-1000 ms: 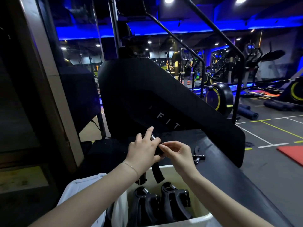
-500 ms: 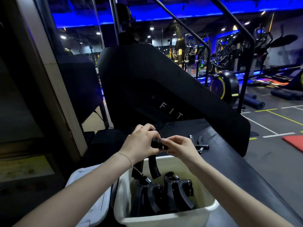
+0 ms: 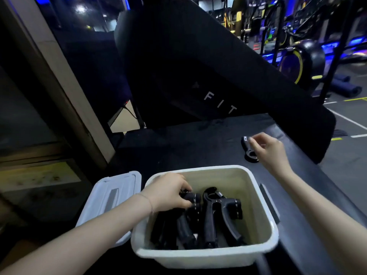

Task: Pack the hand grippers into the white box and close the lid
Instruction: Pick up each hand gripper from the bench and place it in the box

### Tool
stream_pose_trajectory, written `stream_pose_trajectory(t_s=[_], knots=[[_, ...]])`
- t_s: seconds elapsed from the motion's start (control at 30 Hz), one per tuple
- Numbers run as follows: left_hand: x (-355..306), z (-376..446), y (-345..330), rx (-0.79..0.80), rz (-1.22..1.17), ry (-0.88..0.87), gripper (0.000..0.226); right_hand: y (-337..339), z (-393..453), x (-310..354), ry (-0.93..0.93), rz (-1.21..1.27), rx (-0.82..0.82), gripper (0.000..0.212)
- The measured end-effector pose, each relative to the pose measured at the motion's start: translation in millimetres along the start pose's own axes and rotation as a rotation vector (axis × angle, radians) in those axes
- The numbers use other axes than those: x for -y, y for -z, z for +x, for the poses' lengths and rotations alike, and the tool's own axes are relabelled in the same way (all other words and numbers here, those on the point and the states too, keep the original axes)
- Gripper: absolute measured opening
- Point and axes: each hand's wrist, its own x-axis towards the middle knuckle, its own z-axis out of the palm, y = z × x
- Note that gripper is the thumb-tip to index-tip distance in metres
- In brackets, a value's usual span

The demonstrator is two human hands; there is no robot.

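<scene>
The hand grippers are black, with curved moulded handles, ringed knobs and a metal spring at the top. In the lower centre of the frame several lie packed upright in the white box, an open square tub with a cream interior; I count at least three, though the dark pile blurs together. The left hand reaches into the box, fingers curled round the knob of one gripper in the box. At centre right, the right hand pinches one more gripper on the counter. One white lid lies flat just left of the box. The counter is matt black, backed by a slanted black panel lettered "FIT". Behind is a dim gym, blue-lit, with exercise machines at upper right.
</scene>
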Motion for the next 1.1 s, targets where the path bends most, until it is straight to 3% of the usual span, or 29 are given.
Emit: stream_pose_trajectory(t_s=[0.07, 0.13, 0.33, 0.53, 0.63, 0.8, 1.1], knots=[[1.9, 3.0, -4.3, 0.001, -0.012, 0.016, 0.053, -7.6, -0.6, -27.0, 0.009, -0.102, 0.016, 0.011], [2.8, 5.0, -9.2, 0.018, -0.025, 0.027, 0.04, -15.4, -2.4, -48.7, -0.011, -0.193, 0.058, 0.015], [1.4, 12.7, -16.9, 0.098, 0.018, 0.029, 0.034, -43.3, 13.8, -100.7, -0.116, -0.467, 0.236, 0.074], [1.6, 12.9, -24.9, 0.159, 0.08, 0.045, 0.048, -66.1, 40.4, -119.7, -0.217, -0.527, 0.356, 0.092], [4.7, 9.3, -28.1, 0.17, 0.065, 0.055, 0.054, -79.1, 46.2, -131.8, -0.263, -0.552, 0.416, 0.09], [10.5, 3.0, -33.0, 0.144, 0.072, 0.046, 0.081, -93.1, 51.9, -144.3, -0.173, -0.635, 0.284, 0.066], [15.6, 1.8, -36.3, 0.108, 0.08, 0.0, 0.082, -76.0, 47.1, -135.7, -0.169, -0.653, 0.265, 0.061]])
